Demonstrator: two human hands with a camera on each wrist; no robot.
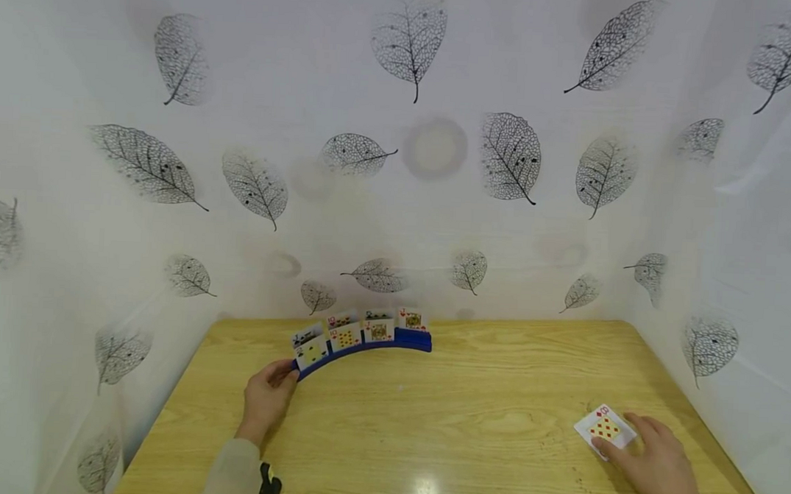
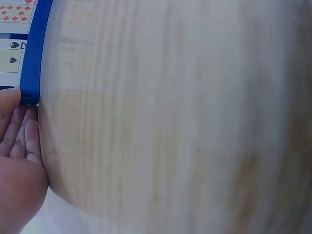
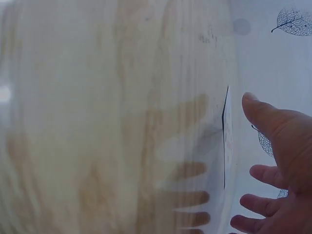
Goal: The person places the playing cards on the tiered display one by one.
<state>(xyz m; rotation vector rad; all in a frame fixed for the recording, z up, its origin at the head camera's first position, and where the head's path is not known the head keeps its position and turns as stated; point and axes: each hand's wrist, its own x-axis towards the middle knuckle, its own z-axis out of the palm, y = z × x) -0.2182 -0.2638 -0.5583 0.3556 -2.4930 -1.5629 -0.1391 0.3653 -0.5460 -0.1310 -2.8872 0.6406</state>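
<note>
A curved blue playing-card holder (image 1: 413, 342) stands near the back of the table, left of centre, with two rows of cards upright in it. My left hand (image 1: 267, 398) holds its left end, the thumb (image 2: 7, 100) on the near corner and the fingers behind it. A two of spades (image 1: 311, 352) is at that end, beside a ten of diamonds (image 1: 346, 337) and a jack (image 1: 379, 331). Far to the right, an eight of diamonds (image 1: 616, 426) lies face up. My right hand (image 1: 666, 469) is spread over its near edge; the right wrist view shows a gap between fingers and card.
The wooden table (image 1: 467, 434) meets a white leaf-print cloth (image 1: 429, 226) at the back and both sides. A small black object (image 1: 269, 485) shows beside the left sleeve (image 1: 235, 472). Another jack (image 1: 413, 319) stands alone at the holder's right part.
</note>
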